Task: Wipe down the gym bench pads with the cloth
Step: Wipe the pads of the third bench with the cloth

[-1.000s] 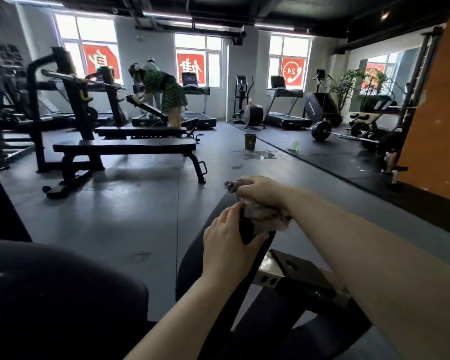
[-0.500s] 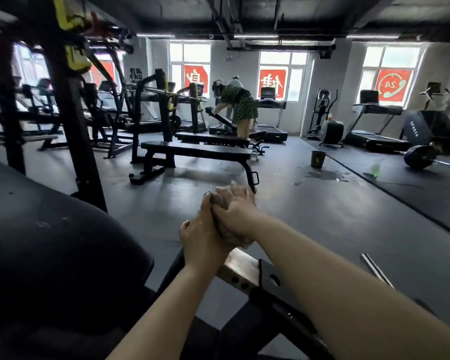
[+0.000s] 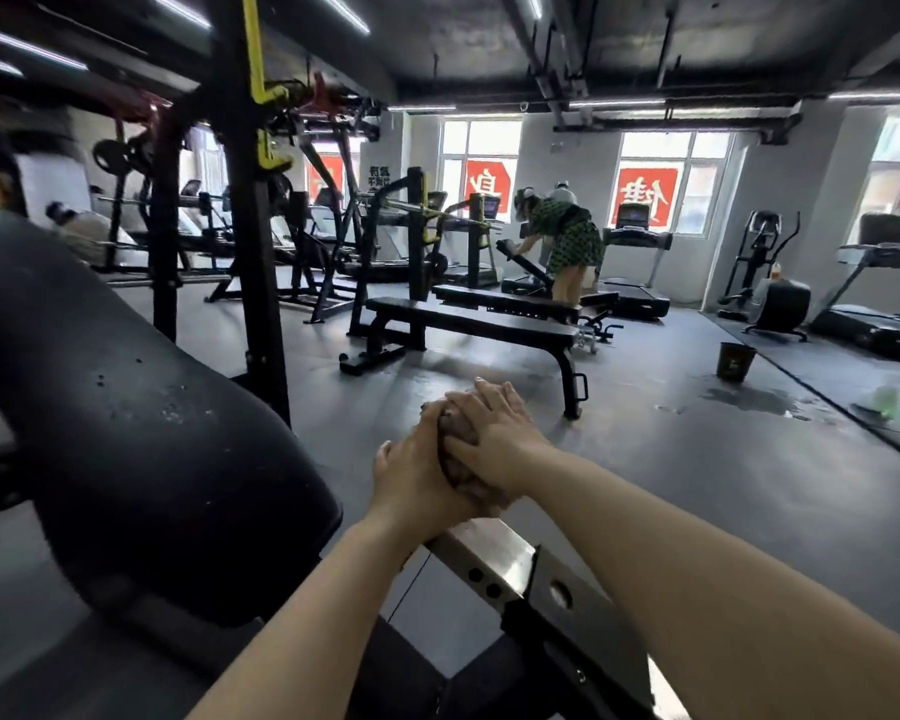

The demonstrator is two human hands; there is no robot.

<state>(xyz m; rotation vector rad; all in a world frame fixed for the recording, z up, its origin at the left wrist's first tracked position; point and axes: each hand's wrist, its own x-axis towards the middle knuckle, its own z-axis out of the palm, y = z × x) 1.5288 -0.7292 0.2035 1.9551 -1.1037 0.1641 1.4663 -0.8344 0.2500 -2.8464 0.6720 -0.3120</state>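
My left hand [image 3: 417, 475] and my right hand [image 3: 494, 439] are clasped together in front of me, with a crumpled greyish cloth [image 3: 455, 454] squeezed between them; only a small part of it shows. They hover above the metal frame [image 3: 489, 558] of the bench I stand at. Its large black pad [image 3: 141, 459] fills the left foreground, dotted with small droplets. A black flat bench [image 3: 468, 322] stands further off on the floor.
A black rack upright [image 3: 253, 210] rises just behind the pad. A person in a green patterned outfit [image 3: 567, 246] bends over an incline bench at the back. A dark bucket [image 3: 736, 360] and a wet patch [image 3: 754, 400] lie on the floor at right. Treadmills line the windows.
My view has swung left, bringing the big pad and rack upright into sight. My hands left the narrow pad's end and came together, clasped around the cloth.
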